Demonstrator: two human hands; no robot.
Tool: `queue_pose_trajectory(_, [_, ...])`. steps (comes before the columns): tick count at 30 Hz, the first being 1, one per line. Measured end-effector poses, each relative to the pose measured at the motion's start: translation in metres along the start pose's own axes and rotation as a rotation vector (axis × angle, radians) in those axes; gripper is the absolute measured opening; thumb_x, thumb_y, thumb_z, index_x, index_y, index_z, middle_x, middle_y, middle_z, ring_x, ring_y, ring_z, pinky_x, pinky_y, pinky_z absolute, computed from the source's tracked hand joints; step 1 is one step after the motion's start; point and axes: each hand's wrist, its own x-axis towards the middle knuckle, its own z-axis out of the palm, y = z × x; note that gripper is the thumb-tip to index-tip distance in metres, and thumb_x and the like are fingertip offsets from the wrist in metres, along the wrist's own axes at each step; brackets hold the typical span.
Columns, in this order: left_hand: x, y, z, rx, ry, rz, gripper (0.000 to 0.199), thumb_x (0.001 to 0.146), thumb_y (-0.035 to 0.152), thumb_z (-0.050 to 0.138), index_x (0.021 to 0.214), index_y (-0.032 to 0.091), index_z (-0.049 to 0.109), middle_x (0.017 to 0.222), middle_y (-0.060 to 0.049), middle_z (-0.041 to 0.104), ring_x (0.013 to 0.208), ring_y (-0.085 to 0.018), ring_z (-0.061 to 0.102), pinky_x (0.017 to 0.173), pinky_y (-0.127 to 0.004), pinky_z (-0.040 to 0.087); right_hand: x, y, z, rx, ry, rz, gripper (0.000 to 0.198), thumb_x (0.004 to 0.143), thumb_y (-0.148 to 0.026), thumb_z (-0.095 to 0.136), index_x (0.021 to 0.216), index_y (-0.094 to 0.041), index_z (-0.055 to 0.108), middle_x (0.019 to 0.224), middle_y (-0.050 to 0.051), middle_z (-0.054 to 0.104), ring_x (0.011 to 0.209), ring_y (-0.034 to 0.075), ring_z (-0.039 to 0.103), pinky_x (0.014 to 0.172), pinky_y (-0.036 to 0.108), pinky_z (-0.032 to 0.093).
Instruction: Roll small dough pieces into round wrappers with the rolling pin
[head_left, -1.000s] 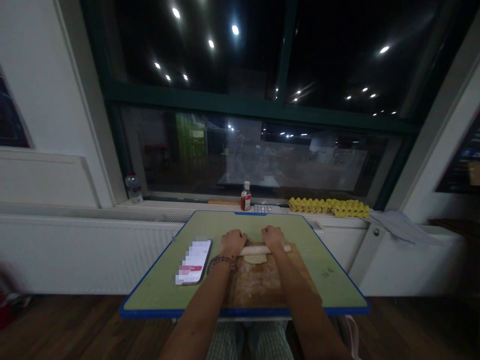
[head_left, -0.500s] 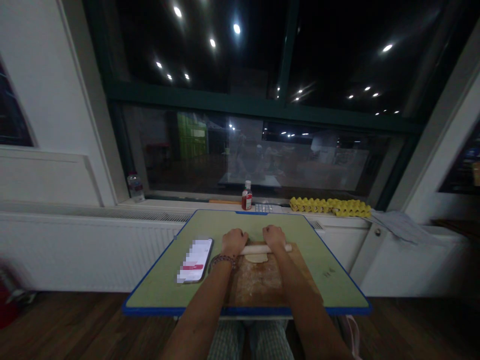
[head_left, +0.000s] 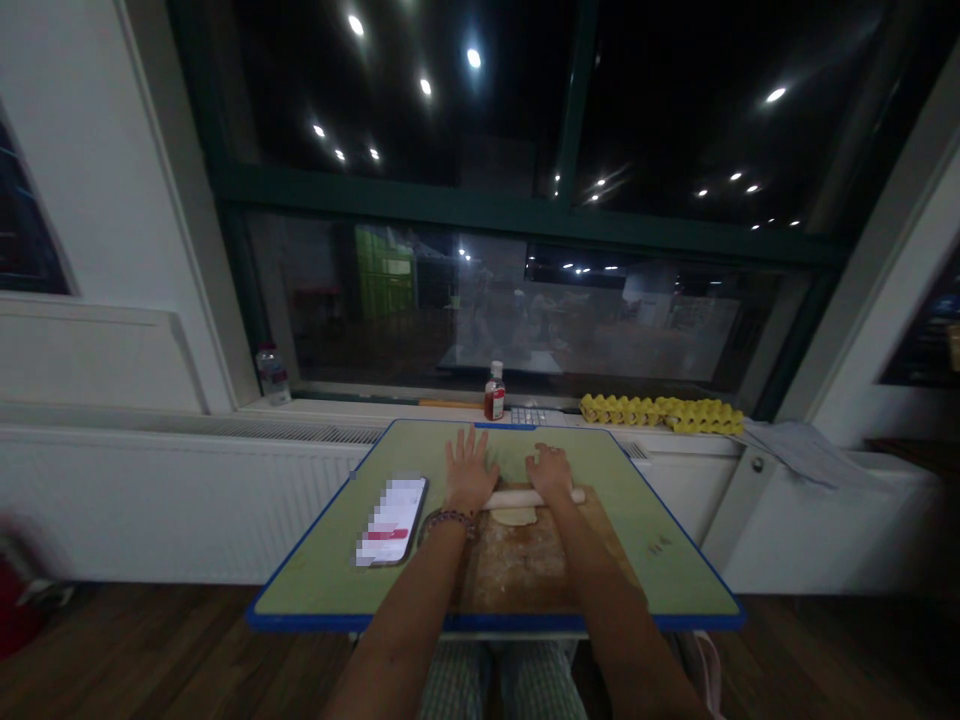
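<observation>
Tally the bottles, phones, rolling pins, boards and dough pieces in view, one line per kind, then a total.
Bottles: 2
Phones: 1
Rolling pins: 1
Boards: 1
Dough pieces: 1
Total: 6

From my remote seat I see a lit phone (head_left: 405, 512) lying on the green table (head_left: 322, 580), while the windowsill (head_left: 360, 407) beyond holds a clear bottle (head_left: 274, 378), a smaller red-labelled bottle (head_left: 494, 396) and a bumpy yellow egg carton (head_left: 637, 411) near a greyish sheet (head_left: 799, 455).
</observation>
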Motion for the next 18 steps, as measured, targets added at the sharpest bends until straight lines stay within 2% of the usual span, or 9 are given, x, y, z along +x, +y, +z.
queue_pose_trajectory(4, [0.0008, -0.0010, 0.0034, 0.027, 0.030, 0.019, 0.069, 0.089, 0.040, 0.046, 0.151, 0.018, 0.026, 0.160, -0.010, 0.012, 0.147, -0.030, 0.006, 0.117, -0.051, 0.003, 0.0024, 0.0027, 0.0053, 0.012, 0.024, -0.025, 0.048, 0.089, -0.030, 0.046, 0.134, -0.014, 0.053, 0.128, 0.013, 0.060, 0.128, 0.024, 0.043, 0.103, 0.031, 0.031])
queue_pose_trajectory(9, [0.0006, -0.0010, 0.0050, 0.044, 0.068, 0.039, 0.066, 0.089, 0.039, 0.046, 0.150, 0.019, 0.030, 0.159, -0.011, 0.015, 0.146, -0.031, 0.010, 0.117, -0.053, 0.007, 0.0041, 0.0039, 0.0083, -0.003, 0.025, -0.024, 0.054, 0.090, -0.031, 0.044, 0.140, -0.012, 0.047, 0.143, 0.013, 0.048, 0.137, 0.026, 0.031, 0.110, 0.034, 0.020])
queue_pose_trajectory(13, [0.0004, -0.0013, 0.0063, 0.043, 0.089, 0.050, 0.065, 0.089, 0.038, 0.046, 0.149, 0.019, 0.031, 0.158, -0.011, 0.016, 0.146, -0.031, 0.011, 0.117, -0.053, 0.009, 0.0039, 0.0049, 0.0092, 0.000, 0.040, -0.052, 0.055, 0.090, -0.031, 0.043, 0.142, -0.013, 0.044, 0.146, 0.011, 0.045, 0.140, 0.024, 0.027, 0.112, 0.034, 0.014])
queue_pose_trajectory(18, [0.0005, -0.0017, 0.0063, 0.054, 0.068, 0.041, 0.064, 0.090, 0.040, 0.046, 0.149, 0.020, 0.031, 0.159, -0.009, 0.017, 0.146, -0.031, 0.011, 0.117, -0.052, 0.011, 0.0030, 0.0046, 0.0087, 0.003, 0.044, -0.064, 0.053, 0.091, -0.032, 0.043, 0.141, -0.014, 0.047, 0.146, 0.011, 0.045, 0.140, 0.024, 0.027, 0.113, 0.034, 0.014])
